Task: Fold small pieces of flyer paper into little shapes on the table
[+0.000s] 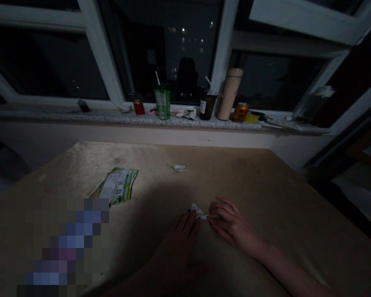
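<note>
A small folded piece of printed paper (198,211) lies on the tan table (266,194) in dim light. My left hand (181,237) lies flat with its fingertips pressing the paper's left side. My right hand (228,222) has curled fingers whose tips pinch the paper's right edge. A second small folded paper (179,168) sits farther back on the table, apart from both hands.
A stack of green printed leaflets (117,186) lies left of centre. On the stone window sill (80,116) stand a green cup with a straw (162,102), a dark cup (207,105), a tall beige flask (230,94), a yellow can (240,112) and a red jar (139,107).
</note>
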`<state>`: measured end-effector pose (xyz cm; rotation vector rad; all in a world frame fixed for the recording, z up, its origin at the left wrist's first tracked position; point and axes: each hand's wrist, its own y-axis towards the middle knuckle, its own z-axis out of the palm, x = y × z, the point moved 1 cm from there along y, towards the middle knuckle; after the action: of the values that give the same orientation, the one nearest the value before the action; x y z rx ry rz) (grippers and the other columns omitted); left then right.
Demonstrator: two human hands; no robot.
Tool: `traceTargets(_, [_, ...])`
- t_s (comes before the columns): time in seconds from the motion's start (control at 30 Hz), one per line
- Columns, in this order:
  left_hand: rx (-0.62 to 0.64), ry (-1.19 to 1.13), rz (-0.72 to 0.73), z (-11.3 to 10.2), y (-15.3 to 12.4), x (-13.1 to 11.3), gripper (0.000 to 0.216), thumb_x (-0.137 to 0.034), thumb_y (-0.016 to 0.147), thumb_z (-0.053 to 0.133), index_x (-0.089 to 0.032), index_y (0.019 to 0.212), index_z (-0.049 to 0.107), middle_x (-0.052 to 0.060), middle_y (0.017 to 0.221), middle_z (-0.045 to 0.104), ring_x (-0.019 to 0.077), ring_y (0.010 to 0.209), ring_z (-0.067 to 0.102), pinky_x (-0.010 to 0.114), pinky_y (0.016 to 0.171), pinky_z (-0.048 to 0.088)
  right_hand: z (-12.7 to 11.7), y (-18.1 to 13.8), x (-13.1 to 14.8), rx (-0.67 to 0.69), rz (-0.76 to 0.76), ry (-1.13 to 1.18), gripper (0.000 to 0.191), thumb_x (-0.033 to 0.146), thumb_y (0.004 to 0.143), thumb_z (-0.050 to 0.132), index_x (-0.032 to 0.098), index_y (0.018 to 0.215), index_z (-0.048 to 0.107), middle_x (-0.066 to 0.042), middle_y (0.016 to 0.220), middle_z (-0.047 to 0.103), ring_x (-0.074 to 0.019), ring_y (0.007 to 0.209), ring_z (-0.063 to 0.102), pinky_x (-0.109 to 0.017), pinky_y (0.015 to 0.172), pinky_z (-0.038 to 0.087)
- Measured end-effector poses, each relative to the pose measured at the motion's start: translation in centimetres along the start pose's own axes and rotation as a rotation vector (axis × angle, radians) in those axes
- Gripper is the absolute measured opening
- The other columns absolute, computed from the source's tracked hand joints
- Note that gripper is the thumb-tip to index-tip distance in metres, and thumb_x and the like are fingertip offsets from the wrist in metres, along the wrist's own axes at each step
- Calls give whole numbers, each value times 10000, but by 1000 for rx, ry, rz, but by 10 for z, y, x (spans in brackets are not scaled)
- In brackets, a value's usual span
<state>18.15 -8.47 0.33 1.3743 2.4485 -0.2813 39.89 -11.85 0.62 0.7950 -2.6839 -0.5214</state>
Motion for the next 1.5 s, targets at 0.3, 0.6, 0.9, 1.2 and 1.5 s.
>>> traceTargets(0.3, [-29,11,18,2,1,1,896,-566,771,630,-148,1457,232,134,1534,94,347,1381,118,491,1102,218,5,-4,3,-22,-48,-62,238,218,937,466,206,1095,643,-47,1107,680,-213,1178,523,-486,1043,354])
traceTargets(0.6, [-60,-3,30,8,-3,5,923,-472,788,639,-153,1480,118,115,1541,21,309,1392,77,475,1116,194,5,-5,7,2,66,16,215,209,926,490,236,1049,665,-42,1079,698,-206,1146,561,-570,1109,156])
traceTargets(0.9, [1,-20,4,1,1,3,911,-539,771,629,-136,1467,201,126,1532,98,321,1385,116,480,1116,192,12,-3,20,-48,120,8,264,231,921,500,224,1161,612,-49,1103,688,-247,1236,483,-589,1116,154])
traceTargets(1.2, [-39,-37,16,0,2,5,905,-531,749,649,-204,1468,208,83,1535,126,309,1380,160,475,1107,223,31,-2,26,-127,96,-64,262,152,931,431,169,1060,658,-53,1024,713,-192,1064,619,-465,1125,282])
traceTargets(1.5, [-67,16,55,1,-3,8,840,-499,809,594,-175,1468,187,94,1537,134,297,1379,176,442,1099,244,24,-3,27,-151,98,7,289,158,930,418,185,1137,618,-61,1037,708,-200,1012,646,-493,1089,334])
